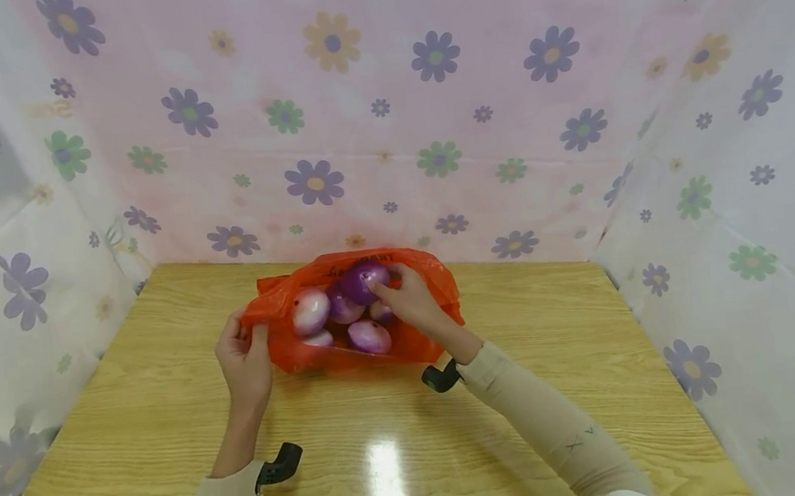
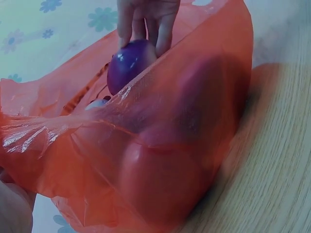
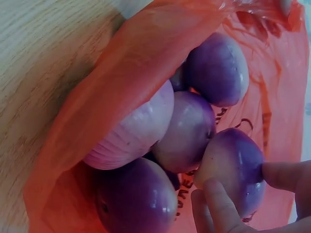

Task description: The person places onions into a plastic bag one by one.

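Observation:
An orange-red plastic bag [image 1: 444,287] lies on the table with its mouth held wide, and several peeled red onions [image 1: 311,311] sit inside it. My left hand [image 1: 245,366] grips the bag's left rim between thumb and fingers. Reaching into the mouth, my right hand [image 1: 413,301] pinches a glossy purple onion [image 3: 235,170] near the bag's far side. In the left wrist view this same onion [image 2: 127,68] shows above the bag's edge under the right fingers. Other onions appear only dimly through the thin plastic there.
The bag rests on a wood-grain table [image 1: 358,435], toward its back edge. Flower-printed curtains [image 1: 387,137] rise behind the table and along both sides. A black wrist device [image 1: 280,464] sticks out from the left cuff, another [image 1: 442,377] from the right.

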{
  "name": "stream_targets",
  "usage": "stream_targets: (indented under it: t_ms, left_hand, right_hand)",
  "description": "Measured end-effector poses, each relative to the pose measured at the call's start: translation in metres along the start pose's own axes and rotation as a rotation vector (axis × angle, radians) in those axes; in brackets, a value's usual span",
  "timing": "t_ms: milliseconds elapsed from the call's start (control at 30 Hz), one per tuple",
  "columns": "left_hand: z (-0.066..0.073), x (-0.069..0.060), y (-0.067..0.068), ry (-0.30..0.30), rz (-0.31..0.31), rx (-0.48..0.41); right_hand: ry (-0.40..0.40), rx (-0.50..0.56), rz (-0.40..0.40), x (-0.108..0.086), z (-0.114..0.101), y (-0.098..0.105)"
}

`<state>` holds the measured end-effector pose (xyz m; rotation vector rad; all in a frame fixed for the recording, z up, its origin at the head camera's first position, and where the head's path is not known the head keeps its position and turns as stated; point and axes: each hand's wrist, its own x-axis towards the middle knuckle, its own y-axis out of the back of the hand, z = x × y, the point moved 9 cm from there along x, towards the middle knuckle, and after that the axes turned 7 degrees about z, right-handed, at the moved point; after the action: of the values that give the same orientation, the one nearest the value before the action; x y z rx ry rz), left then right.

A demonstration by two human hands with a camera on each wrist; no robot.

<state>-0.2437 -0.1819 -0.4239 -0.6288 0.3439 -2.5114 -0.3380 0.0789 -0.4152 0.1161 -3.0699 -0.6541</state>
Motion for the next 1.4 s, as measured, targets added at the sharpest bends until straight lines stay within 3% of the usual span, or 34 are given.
stream_targets:
  t_ms: [333, 867, 1067, 1167, 1267, 1400]
  left_hand:
    - [0.001, 0.001, -0.001, -0.007, -0.008, 0.017]
    - [-0.001, 0.004, 0.002, 0.02, 0.014, 0.008]
    - [-0.002, 0.004, 0.004, 0.022, -0.016, 0.019]
    - [-0.002, 0.004, 0.005, 0.019, -0.03, 0.038]
    - [-0.003, 0.004, 0.006, 0.023, -0.044, 0.065]
    - [-0.004, 0.004, 0.009, 0.03, -0.086, 0.123]
  right_hand:
    - [-0.018, 0.056, 0.06, 0.013, 0.01, -0.001]
    - [0.015, -0.047, 0.028, -0.01, 0.001, 0.008]
    - [0.003, 0.096, -0.089, -0.029, -0.006, 0.015]
    - [0.042, 0.167, -0.139, -0.035, -0.01, 0.024]
    - [0.105, 0.219, -0.156, -0.039, -0.012, 0.038]
    - [0.184, 0.247, -0.121, -0.045, -0.01, 0.062]
